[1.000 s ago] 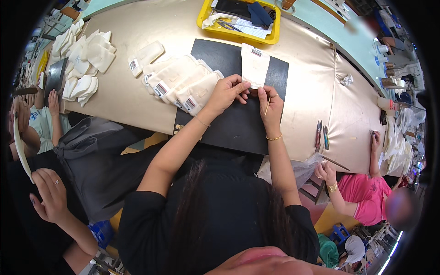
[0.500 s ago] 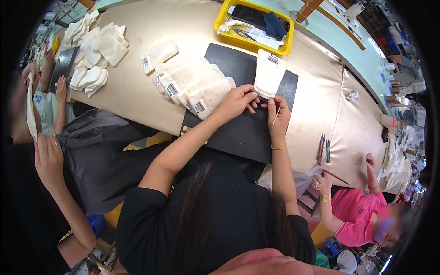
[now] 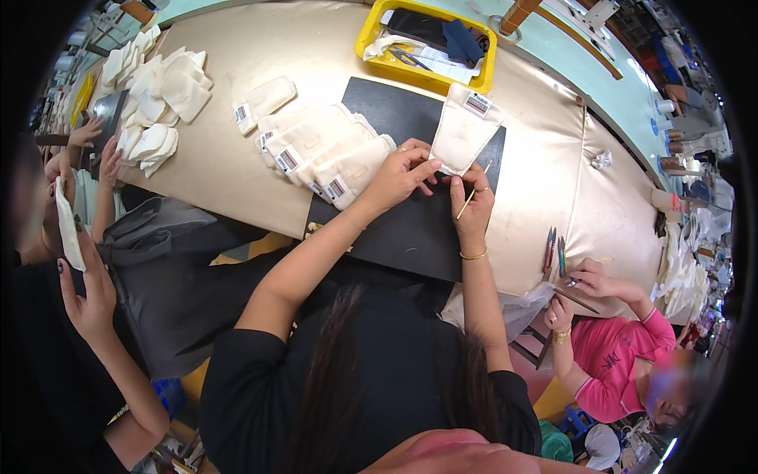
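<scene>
A cream padded fabric piece [image 3: 460, 138] with a small printed label at its far end is held up over a black board [image 3: 395, 237]. My left hand [image 3: 407, 175] pinches its near left corner between thumb and fingers. At the near right corner, my right hand [image 3: 475, 201] has its thumb and fingers closed on the edge. A thin pale stick [image 3: 467, 202] also sits in the right hand, slanting across the fingers. Just left of my left hand lies an overlapping row of similar labelled pieces [image 3: 316, 150], partly on the board.
A yellow tray [image 3: 426, 77] with tools, papers and dark cloth stands at the far side. More cream pieces [image 3: 170, 87] are heaped at far left. Thread snips [image 3: 549, 253] lie to the right, near a pink-shirted person [image 3: 616, 355]. Another person [image 3: 95, 308] holds a cream piece at left.
The fabric piece has turned flatter toward me and tilted right, showing more of its face. My fingers stay at its near edge. The pink-shirted person's hand has moved to beside the snips.
</scene>
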Tool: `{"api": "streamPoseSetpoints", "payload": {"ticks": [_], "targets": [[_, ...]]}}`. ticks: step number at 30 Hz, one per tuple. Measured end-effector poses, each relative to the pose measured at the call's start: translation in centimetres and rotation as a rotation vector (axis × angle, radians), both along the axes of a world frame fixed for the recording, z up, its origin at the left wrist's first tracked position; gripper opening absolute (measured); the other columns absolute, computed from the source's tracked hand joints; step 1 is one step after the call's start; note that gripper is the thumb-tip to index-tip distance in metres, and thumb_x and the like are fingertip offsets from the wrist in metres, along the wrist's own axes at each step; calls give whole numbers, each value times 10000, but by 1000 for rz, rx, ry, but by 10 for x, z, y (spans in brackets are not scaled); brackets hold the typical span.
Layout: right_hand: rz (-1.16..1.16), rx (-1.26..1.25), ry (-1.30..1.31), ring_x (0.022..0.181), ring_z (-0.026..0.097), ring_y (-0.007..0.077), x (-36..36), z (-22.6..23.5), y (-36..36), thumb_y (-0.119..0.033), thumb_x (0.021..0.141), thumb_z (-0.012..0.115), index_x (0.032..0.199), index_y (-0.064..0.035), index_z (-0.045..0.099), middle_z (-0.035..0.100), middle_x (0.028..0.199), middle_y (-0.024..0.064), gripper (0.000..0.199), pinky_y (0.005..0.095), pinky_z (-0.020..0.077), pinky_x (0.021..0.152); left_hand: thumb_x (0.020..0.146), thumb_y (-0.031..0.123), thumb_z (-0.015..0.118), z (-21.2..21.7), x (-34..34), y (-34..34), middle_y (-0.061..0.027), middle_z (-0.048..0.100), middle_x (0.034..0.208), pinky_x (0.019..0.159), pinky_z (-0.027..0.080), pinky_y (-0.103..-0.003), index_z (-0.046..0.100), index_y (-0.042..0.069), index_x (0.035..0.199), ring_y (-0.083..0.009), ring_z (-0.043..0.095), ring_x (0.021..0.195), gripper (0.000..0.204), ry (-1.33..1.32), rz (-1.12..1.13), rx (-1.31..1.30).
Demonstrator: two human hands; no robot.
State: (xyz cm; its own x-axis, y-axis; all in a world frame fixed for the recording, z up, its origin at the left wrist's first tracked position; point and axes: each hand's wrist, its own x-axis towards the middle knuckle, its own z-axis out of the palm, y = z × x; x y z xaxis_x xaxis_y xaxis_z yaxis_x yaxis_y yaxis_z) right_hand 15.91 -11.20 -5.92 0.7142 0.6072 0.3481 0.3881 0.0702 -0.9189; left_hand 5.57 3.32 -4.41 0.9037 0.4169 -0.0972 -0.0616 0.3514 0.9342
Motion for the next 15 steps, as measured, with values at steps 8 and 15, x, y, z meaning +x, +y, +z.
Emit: {"api": "streamPoseSetpoints", "payload": {"ticks": [8,15], "targets": [[69,-62,177,756,689,149,3,9,-4,-162,987,648,977,24,660,736,813,82,186,261,518,710,1012,152,597,-5,2,-4,-95,476,1177,628,610,-248,645,-63,998,-125,631,834,220,-84,69,46],[27,-78,102,745,701,136,-1,7,2,-135,967,687,998,25,677,741,819,87,164,263,535,690,1024,98,535,-4,-2,-11,-98,482,1198,655,591,-247,619,-44,1126,-142,626,863,194,-51,33,357]]}}
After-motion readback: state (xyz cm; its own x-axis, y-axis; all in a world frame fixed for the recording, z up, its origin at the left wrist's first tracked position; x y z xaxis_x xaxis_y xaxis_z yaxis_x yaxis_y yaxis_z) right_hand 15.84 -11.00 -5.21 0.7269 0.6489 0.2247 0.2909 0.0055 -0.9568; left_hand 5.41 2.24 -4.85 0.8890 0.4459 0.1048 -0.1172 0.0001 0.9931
